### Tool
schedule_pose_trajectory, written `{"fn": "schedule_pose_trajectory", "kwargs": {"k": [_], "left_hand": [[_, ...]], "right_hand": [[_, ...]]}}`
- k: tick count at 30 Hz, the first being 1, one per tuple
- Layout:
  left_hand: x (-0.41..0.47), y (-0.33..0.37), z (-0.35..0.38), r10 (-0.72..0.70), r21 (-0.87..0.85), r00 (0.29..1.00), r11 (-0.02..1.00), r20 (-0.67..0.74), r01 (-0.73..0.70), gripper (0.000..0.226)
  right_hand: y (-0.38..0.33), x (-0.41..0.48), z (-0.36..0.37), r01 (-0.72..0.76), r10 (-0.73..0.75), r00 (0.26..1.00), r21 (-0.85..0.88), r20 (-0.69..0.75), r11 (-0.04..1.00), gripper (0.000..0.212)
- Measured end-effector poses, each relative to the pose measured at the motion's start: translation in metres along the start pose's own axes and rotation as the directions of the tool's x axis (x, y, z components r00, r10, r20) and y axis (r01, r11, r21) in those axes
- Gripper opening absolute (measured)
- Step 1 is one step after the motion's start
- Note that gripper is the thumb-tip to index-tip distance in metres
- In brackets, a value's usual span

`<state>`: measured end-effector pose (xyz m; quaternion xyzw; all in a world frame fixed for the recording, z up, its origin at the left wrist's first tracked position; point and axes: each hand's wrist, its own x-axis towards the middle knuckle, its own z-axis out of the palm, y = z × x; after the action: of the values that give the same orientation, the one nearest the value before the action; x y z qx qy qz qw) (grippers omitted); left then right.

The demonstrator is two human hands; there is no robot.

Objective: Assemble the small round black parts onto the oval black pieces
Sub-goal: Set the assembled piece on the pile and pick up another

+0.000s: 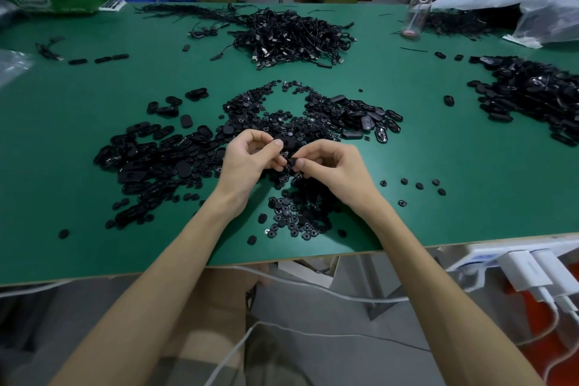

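Here, the left hand [247, 163] pinches a half-hidden oval piece [289, 142]; at 3 o'clock, the right hand [332, 166] pinches a tiny round part [292, 162].

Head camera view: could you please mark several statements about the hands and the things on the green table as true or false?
1. The right hand pinches a small black part in its fingers. True.
2. The left hand lies flat and empty on the table. False: its fingers curl round a black piece.
3. The heap of black cables lies at the table's near edge. False: it lies on the far side, beyond the middle pile of parts.
4. The clear bottle stands upright. True.
5. A few loose round parts lie on the table to the right of the right hand. True.
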<state>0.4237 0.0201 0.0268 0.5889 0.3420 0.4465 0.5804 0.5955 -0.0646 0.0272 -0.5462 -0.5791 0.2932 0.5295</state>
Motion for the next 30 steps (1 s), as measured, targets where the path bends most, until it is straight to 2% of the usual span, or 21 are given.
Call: {"fn": "schedule_pose_trajectory", "kwargs": {"k": [9,14,20,30], "left_hand": [[0.0002,-0.0017,-0.0004,0.018,0.003,0.999,1.000,0.032,-0.018,0.010],[0.0007,-0.0025,-0.0007,0.029,0.012,0.999,1.000,0.043,-0.029,0.009],[0.0006,-0.0020,-0.0012,0.034,0.014,0.997,0.999,0.065,-0.035,0.009],[-0.0005,-0.0028,0.0004,0.049,0.082,0.993,0.995,0.111,-0.058,0.013]], "right_hand": [[-0.0028,-0.0012,-0.0013,0.002,0.002,0.997,0.047,-0.081,0.999,0.015],[0.0001,-0.0005,-0.0022,0.019,-0.015,0.992,0.033,-0.126,0.999,0.007],[0.0014,0.0000,-0.0031,0.025,-0.024,0.983,0.006,-0.184,1.000,0.010],[-0.0026,-0.0008,-0.0008,0.013,-0.022,0.984,-0.055,-0.177,0.998,0.007]]}}
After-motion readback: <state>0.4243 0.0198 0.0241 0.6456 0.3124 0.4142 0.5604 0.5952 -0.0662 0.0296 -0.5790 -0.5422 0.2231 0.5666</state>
